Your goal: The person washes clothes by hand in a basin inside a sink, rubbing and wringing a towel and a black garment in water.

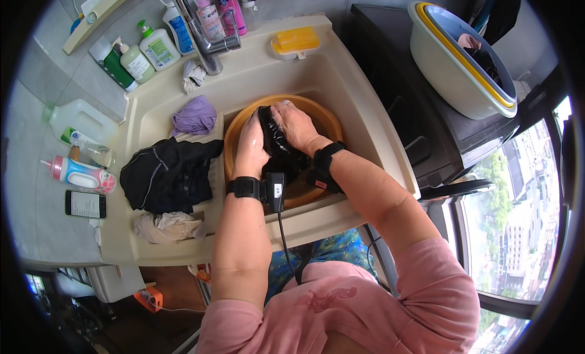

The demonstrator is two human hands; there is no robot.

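Between both hands I hold a wet black cloth [274, 136] with streaks of white suds, over an orange-brown plastic basin [327, 111] in the sink [374, 130]. My left hand [252, 141] grips its left side, fingers pointing away from me. My right hand [295, 123] presses on it from the right, with suds on the fingertips. The lower part of the cloth hangs into the dark inside of the basin. Each wrist wears a black strap with a small box, and a cable runs from the left one.
Left of the basin, a black garment [169, 173], a purple cloth [195, 116] and a beige cloth [167, 227] lie on the washboard side. A chrome faucet [205, 50] rises behind. A yellow soap bar [297, 38] sits on the rim. Stacked basins [452, 66] stand right; a phone [86, 204] lies left.
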